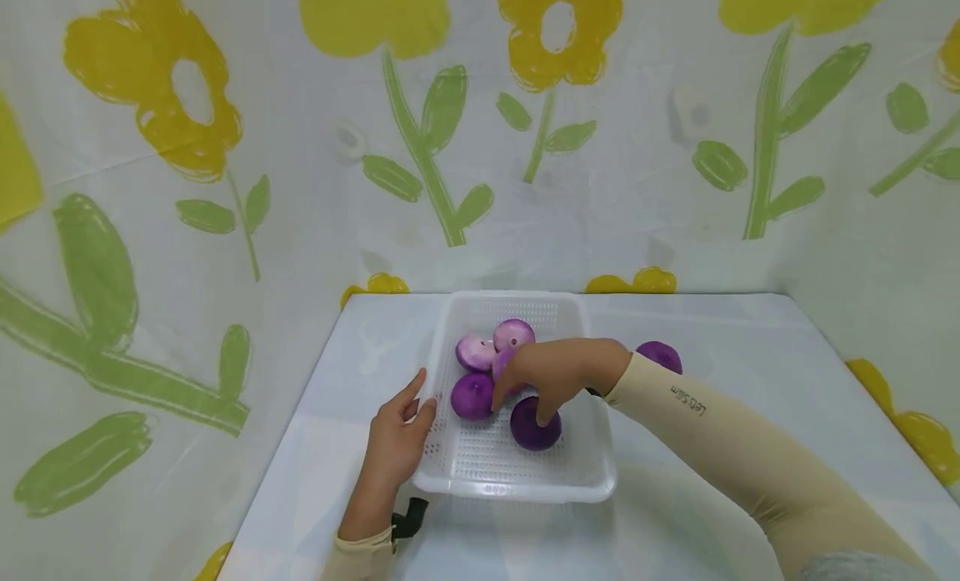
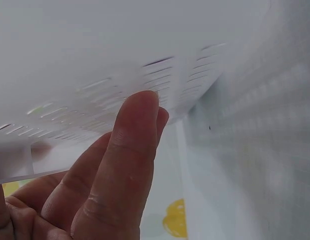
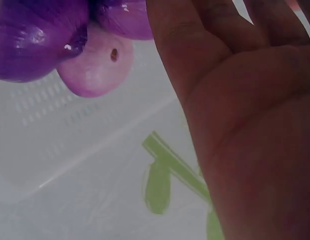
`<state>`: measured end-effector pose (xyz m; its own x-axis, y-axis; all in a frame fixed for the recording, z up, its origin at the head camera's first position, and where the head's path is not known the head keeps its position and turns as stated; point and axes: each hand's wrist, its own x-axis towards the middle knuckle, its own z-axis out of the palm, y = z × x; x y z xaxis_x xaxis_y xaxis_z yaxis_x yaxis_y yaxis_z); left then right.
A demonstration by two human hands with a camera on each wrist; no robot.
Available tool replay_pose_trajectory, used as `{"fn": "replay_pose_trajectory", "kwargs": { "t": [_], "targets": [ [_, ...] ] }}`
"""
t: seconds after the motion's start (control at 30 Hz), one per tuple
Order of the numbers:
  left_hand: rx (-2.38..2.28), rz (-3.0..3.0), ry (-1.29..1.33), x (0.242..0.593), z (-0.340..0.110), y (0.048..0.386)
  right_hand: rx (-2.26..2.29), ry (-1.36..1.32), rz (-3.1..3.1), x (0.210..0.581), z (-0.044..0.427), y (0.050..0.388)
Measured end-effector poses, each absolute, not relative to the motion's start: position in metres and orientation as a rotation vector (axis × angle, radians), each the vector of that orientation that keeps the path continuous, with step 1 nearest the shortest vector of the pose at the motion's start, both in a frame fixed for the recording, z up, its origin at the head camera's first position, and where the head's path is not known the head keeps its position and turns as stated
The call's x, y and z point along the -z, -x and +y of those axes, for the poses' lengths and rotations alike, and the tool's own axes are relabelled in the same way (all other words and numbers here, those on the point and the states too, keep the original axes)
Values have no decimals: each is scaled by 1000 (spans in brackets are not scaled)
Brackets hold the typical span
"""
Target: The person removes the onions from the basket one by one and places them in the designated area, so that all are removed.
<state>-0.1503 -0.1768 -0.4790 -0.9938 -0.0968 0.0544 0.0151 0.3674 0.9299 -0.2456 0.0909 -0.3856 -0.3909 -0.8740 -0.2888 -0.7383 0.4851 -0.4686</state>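
A white slotted plastic basket (image 1: 517,488) stands in the middle of the table and holds several purple onions. My left hand (image 1: 397,435) is at its left side, fingertips against the wall and rim; the left wrist view shows those fingers (image 2: 127,150) fairly straight below the slots. Over the basket, my right hand (image 1: 562,368) reaches in from the right, fingers pointing down. Its thumb lies over a dark purple onion (image 1: 534,435) at the front. Left of the fingers is another purple onion (image 1: 471,399). In the right wrist view, a pale onion (image 3: 94,65) sits beside the palm.
One more purple onion (image 1: 660,354) lies on the table right of the basket, partly behind the right sleeve (image 1: 720,423). The white table (image 1: 322,448) meets a flower-printed cloth (image 1: 637,172) at the back and sides.
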Motion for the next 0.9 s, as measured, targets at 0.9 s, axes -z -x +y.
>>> {"fn": "replay_pose_trajectory", "kwargs": {
  "t": [0.9],
  "targets": [
    [1764,-2483,-56,483,-175,151,-48,1115,2327,402,82,235]
  ]
}}
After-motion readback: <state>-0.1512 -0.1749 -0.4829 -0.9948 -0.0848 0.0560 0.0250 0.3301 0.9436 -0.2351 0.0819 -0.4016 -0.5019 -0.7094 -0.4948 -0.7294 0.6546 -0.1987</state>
